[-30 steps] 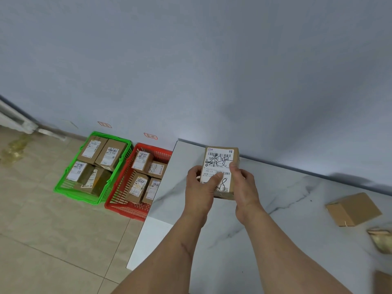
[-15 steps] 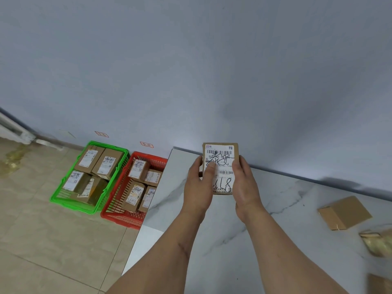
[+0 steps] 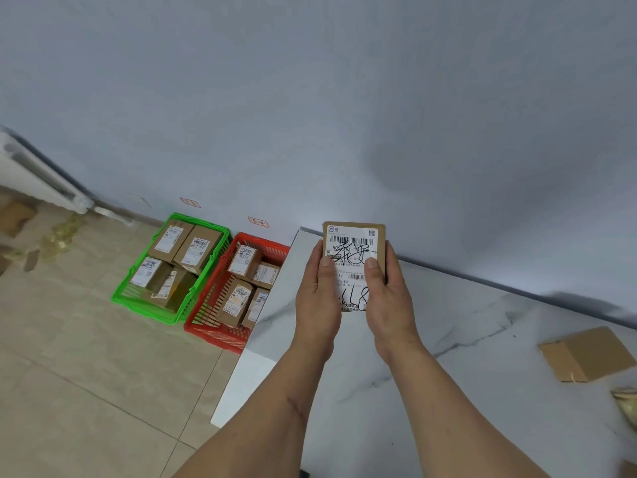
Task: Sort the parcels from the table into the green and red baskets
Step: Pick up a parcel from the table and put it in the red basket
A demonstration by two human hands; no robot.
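I hold a small brown parcel [image 3: 353,243] with a white shipping label and black handwriting above the left end of the white marble table [image 3: 465,339]. My left hand [image 3: 319,298] grips its left side, thumb on the label. My right hand [image 3: 387,298] grips its right side, thumb also on the label. On the floor to the left stand a green basket [image 3: 120,298] and a red basket [image 3: 213,334], each with several labelled parcels inside. Another brown parcel [image 3: 586,353] lies on the table at the right.
A crumpled gold wrapper [image 3: 627,405] lies at the table's right edge. Small red tags [image 3: 258,222] are stuck to the wall above the baskets. A white radiator pipe [image 3: 38,174] runs along the wall at far left, with scraps on the tiled floor beneath.
The parcel has turned more upright and face-on toward me, and my thumbs have shifted up on the label. The baskets have not moved.
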